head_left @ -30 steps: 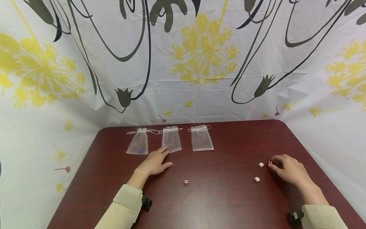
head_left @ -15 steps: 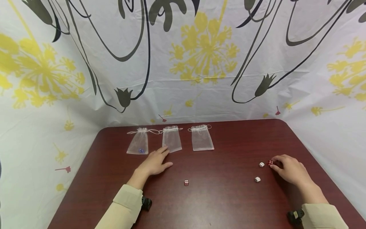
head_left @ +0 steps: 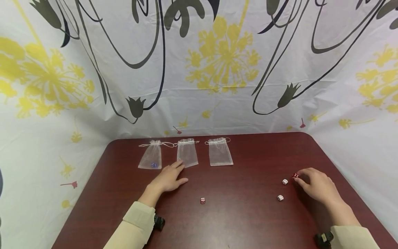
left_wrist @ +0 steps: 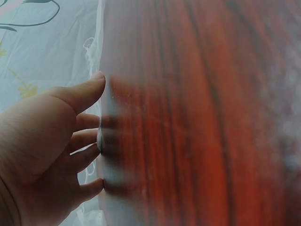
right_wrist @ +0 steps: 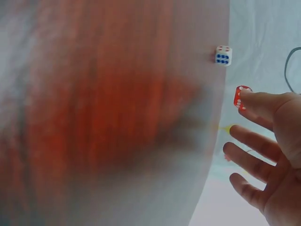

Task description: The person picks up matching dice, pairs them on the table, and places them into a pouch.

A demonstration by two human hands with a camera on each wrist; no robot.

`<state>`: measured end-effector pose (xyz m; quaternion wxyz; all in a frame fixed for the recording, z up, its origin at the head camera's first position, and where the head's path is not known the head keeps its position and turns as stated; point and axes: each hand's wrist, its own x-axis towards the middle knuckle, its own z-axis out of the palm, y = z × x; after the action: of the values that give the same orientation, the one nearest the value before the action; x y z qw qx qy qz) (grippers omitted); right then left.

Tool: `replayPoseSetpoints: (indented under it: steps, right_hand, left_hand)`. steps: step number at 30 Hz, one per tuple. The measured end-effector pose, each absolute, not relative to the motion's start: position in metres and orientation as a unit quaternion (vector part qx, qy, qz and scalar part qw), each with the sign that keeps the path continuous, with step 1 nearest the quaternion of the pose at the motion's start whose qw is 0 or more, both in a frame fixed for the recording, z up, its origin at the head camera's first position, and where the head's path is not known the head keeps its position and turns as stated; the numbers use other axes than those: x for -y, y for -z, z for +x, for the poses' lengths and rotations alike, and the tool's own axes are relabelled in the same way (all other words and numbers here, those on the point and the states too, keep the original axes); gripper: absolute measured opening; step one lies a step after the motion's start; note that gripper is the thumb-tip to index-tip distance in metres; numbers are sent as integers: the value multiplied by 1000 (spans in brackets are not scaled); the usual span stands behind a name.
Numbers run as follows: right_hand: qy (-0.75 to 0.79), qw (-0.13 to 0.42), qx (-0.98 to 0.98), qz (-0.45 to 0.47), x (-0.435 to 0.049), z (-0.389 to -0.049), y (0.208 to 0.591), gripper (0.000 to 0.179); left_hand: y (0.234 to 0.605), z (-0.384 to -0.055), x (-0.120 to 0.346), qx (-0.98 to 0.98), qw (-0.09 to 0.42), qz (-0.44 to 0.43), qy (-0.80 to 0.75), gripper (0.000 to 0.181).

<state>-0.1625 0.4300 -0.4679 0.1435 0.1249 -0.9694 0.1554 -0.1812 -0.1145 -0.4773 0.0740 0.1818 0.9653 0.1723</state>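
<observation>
Between the thumb and index finger of my right hand (head_left: 318, 185) a red die (right_wrist: 241, 97) with white pips is pinched, near the table's right side. Two white dice lie just left of that hand: one white die (head_left: 285, 181) farther back, another white die (head_left: 280, 197) closer in. My left hand (head_left: 169, 177) rests with fingers spread, its fingertips at the lower edge of the middle mesh bag (head_left: 187, 152). Left of it lies a mesh bag (head_left: 149, 155) with blue dice (head_left: 153, 165) inside. A second red die (head_left: 202, 200) sits mid-table.
A third mesh drawstring bag (head_left: 220, 152) lies flat to the right of the other two, near the back edge. The dark red wooden table (head_left: 242, 214) ends at a white patterned cloth (head_left: 227, 114) hanging behind and at both sides.
The red die at my right hand has lifted slightly in the thumb-and-finger pinch. My left hand stays in place, and the head view has tilted a little.
</observation>
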Motion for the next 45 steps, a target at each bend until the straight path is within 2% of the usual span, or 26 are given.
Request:
replayPoseSetpoints:
  steps: [7,25,38,45]
  right_hand:
    - [-175,161,962,135,-418,-162,457,21]
    - [-212,230,916,250,-369,-160,428,29]
    - [-228,217,900,302,-330,-161,427,26]
    - [-237,192,901,309,-306,-157,431,23]
  left_hand:
    - [476,-182,115,-965,69,186,-174,66]
    - [478,-179,115,-963,73,187,-179,67]
    - [479,-179,114,-965,78,180,-175,68]
    - [478,-179,115,-964,74,177,-182,68]
